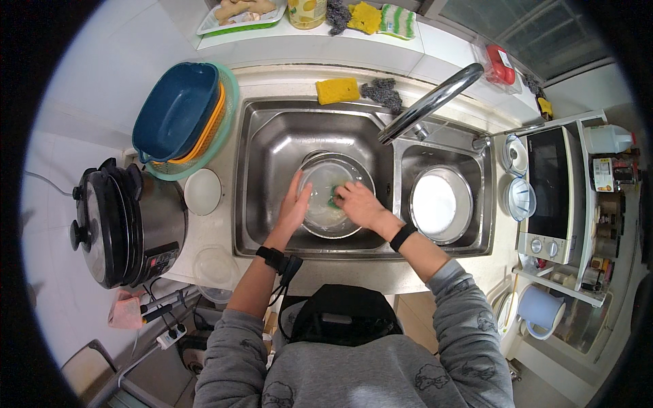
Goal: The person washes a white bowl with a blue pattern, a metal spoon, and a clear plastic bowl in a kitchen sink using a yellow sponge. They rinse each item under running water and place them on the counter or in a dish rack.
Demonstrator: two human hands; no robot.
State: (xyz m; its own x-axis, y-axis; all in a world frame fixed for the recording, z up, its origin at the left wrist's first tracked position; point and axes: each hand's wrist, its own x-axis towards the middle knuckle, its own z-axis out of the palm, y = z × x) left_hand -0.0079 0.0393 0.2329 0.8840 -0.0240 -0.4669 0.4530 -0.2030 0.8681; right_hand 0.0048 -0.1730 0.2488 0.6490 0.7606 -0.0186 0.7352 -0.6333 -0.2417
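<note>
In the larger basin of a stainless steel sink (265, 137) rests a round bowl (339, 163) that looks like clear glass, with some cloudy liquid in it. My left hand (296, 204) grips the bowl's left rim, thumb on the inner side. Inside the bowl, my right hand (358, 204) holds a green scrubbing pad (334, 196) against the inner surface; the fingers hide most of the pad. A round metal pot (441, 204) with a bright, whitish inside stands in the smaller right basin.
A chrome faucet (433, 102) arches over the divider. Behind the sink lie a yellow sponge (337, 91) and a grey scrubber (382, 94). Left are stacked basins (178, 112), a white bowl (203, 191) and an electric pressure cooker (132, 224). Glass bowls (519, 199) and a microwave (548, 188) stand right.
</note>
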